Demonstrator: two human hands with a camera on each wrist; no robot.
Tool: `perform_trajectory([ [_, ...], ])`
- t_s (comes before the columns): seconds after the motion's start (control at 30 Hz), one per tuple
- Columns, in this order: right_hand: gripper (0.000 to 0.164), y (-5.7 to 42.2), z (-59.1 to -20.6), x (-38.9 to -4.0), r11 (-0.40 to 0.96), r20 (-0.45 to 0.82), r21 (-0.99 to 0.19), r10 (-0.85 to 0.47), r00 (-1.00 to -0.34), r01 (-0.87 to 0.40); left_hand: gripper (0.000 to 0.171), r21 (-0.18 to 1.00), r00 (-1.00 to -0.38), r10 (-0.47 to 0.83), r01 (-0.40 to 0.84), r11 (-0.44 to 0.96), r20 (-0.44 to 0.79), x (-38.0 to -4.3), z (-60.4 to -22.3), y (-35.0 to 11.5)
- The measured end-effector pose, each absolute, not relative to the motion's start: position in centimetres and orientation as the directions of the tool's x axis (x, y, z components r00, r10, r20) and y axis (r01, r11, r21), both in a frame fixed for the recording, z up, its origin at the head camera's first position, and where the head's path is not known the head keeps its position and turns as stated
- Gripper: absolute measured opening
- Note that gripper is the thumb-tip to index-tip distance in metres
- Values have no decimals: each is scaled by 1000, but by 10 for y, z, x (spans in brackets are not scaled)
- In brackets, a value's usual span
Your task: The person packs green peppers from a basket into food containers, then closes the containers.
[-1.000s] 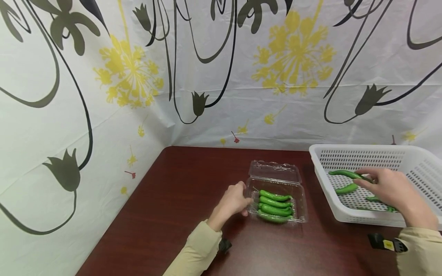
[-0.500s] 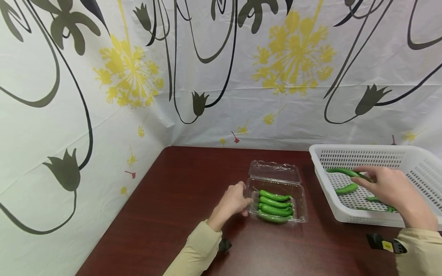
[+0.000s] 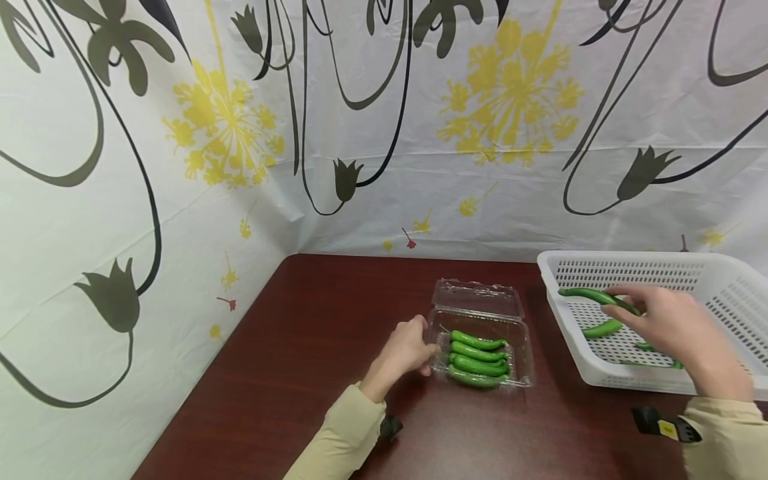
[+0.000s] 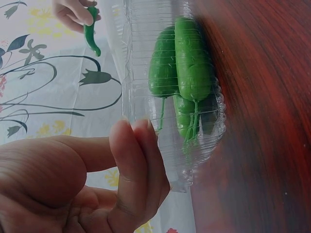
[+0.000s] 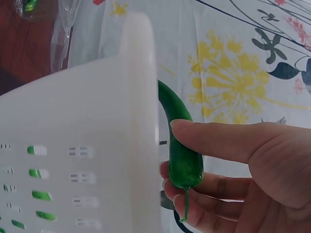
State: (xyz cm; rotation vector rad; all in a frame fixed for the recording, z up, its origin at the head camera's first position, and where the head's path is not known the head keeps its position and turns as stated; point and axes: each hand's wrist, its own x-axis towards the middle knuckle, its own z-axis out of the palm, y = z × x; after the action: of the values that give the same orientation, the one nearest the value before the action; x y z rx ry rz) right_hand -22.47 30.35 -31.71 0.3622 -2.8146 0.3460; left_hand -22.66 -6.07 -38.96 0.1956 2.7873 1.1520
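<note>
My right hand [image 3: 678, 327] pinches a curved green chili pepper [image 3: 588, 294] between thumb and fingers, above the left part of a white perforated basket [image 3: 573, 353]. In the right wrist view, the held pepper [image 5: 183, 150] hangs with its stem toward the bottom, just beyond the basket's rim. My left hand [image 3: 402, 347] pinches the left edge of a clear plastic clamshell box [image 3: 521, 343], whose lid is folded back. Several green peppers [image 3: 477, 353] lie side by side inside the box. In the left wrist view, bent fingertips [image 4: 136, 131] meet the box's edge.
More green peppers, one of them a curved pepper [image 3: 602, 329], lie in the basket on the right. A dark red-brown table [image 3: 336, 307] bears the box and basket. Patterned white sheeting [image 3: 372, 133] rises behind and at the left.
My right hand has lifted the pepper slightly and moved it left, toward the basket's left rim. The left hand and the box have stayed in place.
</note>
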Motion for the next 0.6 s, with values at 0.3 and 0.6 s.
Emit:
perform_trajectory([
  [0.3, 38, 296, -317, -225, 916, 336, -260, -212, -917, -307, 39, 712, -984, 165, 67, 699, -69, -226, -389, -61],
  [0.6, 31, 288, -317, -224, 903, 355, -289, -208, -912, -318, 40, 712, -983, 162, 57, 700, -81, -226, -389, -61],
])
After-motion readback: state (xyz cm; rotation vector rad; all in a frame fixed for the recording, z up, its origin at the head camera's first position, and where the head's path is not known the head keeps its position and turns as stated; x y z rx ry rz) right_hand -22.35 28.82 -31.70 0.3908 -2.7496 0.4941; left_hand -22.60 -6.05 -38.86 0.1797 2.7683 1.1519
